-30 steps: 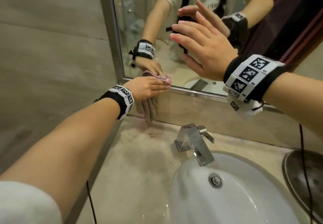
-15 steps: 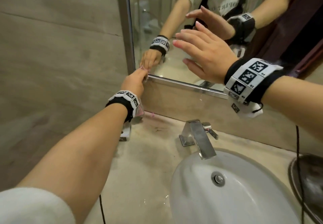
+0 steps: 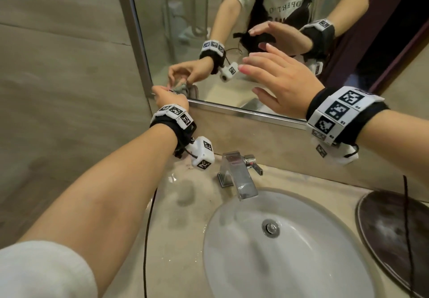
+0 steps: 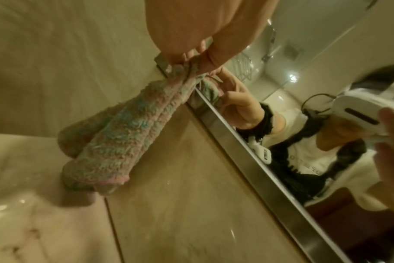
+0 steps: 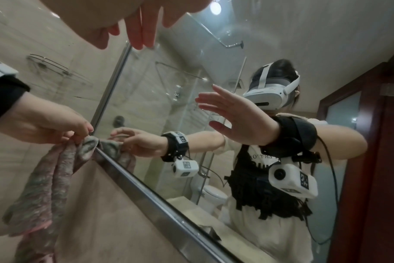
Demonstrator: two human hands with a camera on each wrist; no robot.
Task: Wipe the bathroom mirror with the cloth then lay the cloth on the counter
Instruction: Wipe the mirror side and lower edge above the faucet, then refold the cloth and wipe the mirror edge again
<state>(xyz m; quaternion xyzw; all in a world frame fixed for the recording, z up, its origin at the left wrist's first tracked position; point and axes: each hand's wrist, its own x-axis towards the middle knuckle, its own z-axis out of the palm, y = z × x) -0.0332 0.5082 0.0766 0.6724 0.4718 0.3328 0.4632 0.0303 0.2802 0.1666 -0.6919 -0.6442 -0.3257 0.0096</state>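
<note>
My left hand (image 3: pixel 170 99) is at the mirror's lower left corner and pinches the top of a fluffy pink and teal cloth (image 4: pixel 115 138). The cloth hangs down from the fingers (image 4: pixel 198 58) against the beige wall strip below the mirror frame. In the right wrist view the cloth (image 5: pixel 40 186) droops beside the frame corner, under my left hand (image 5: pixel 45 124). The head view hides most of the cloth behind my hand. My right hand (image 3: pixel 278 84) is held up before the mirror (image 3: pixel 185 19), empty with fingers (image 5: pixel 140 32) spread. Whether it touches the glass I cannot tell.
A marble counter (image 3: pixel 185 204) runs below, with a white basin (image 3: pixel 290 263) and a chrome faucet (image 3: pixel 239 172) behind it. A dark round tray (image 3: pixel 394 228) lies at the right. A beige wall (image 3: pixel 58 88) closes the left side. A thin cable (image 3: pixel 148 228) dangles from my left arm.
My left hand slid left along the mirror's bottom edge to the corner, and its wrist has turned so the cloth dangles from its fingertips. The right hand stayed raised before the glass.
</note>
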